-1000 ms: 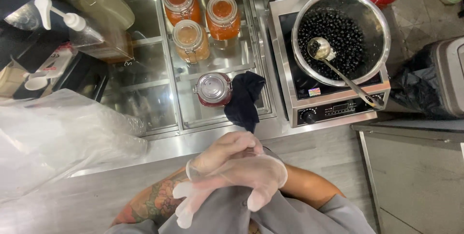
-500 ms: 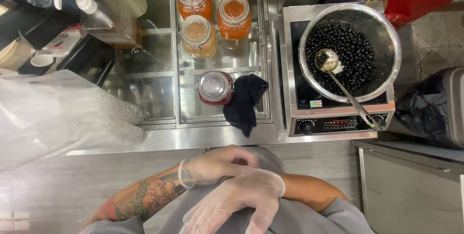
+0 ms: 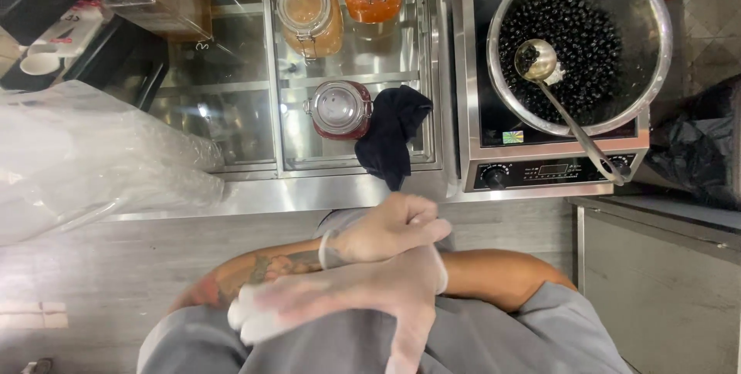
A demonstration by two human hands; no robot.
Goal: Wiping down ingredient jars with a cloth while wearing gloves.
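Observation:
Both my hands wear thin clear gloves and cross in front of my grey top. My left hand (image 3: 386,229), on a tattooed forearm, lies curled over my right wrist, its fingertips at the cuff of the right glove. Whether it pinches the cuff is unclear. My right hand (image 3: 347,297) reaches left beneath it with fingers spread and blurred, holding nothing. The nearest things are a dark cloth (image 3: 390,133) hanging over the counter's steel rim and a red-filled clip-top jar (image 3: 340,108) beside it.
A steel pot of black pearls (image 3: 579,34) with a ladle (image 3: 567,108) sits on an induction cooker (image 3: 540,169) at the right. Orange-filled jars (image 3: 309,15) stand in the recessed steel well. Crumpled clear plastic (image 3: 85,158) lies at the left, a black bag (image 3: 698,150) at the far right.
My right hand has slid leftward under the left, its fingers now spread and blurred. The left hand stays on top near the right wrist. The view has shifted slightly.

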